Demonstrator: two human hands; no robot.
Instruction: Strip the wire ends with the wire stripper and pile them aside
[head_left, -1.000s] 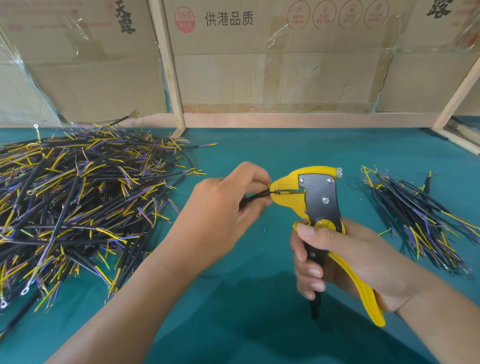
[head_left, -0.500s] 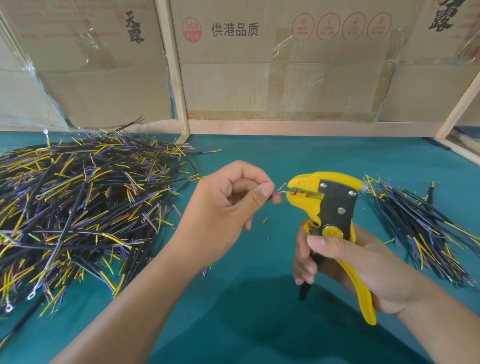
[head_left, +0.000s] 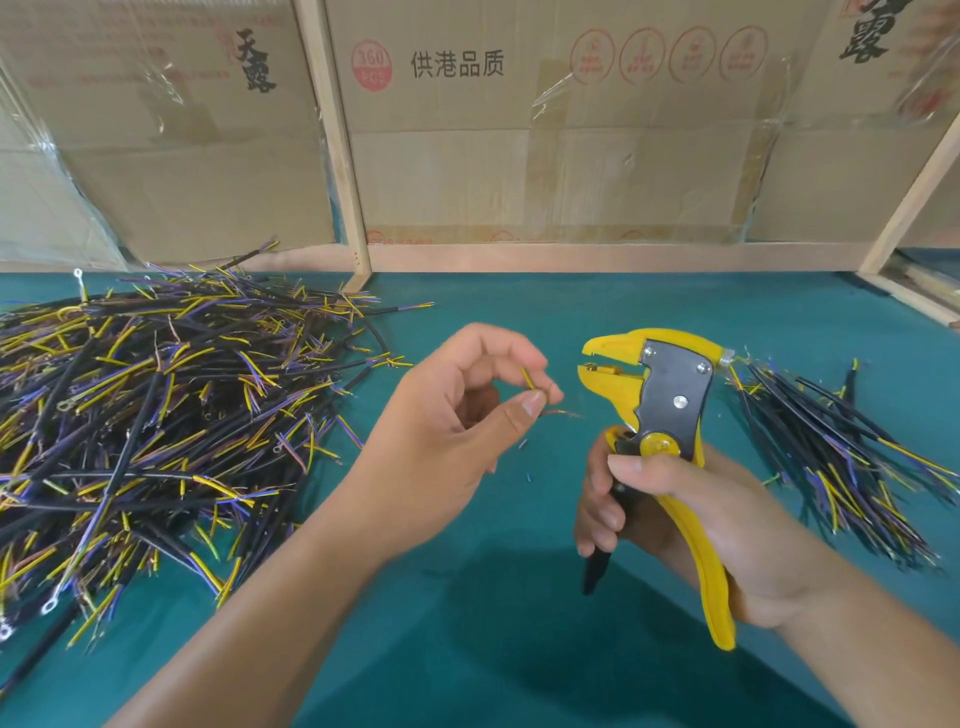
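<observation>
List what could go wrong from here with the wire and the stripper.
1. The left hand pinches the wire only at its fingertips; the grip looks light, so it might slip and drop.
2. The bare copper end pokes out, bent, toward the stripper; it could snag on the open jaws or fray.
3. The big pile lies on the left and the small pile on the right; a careless toss could mix stripped wires with unstripped ones.

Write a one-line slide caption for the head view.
Left hand pinches a wire beside the open-mouthed yellow wire stripper gripped by the right hand.
</observation>
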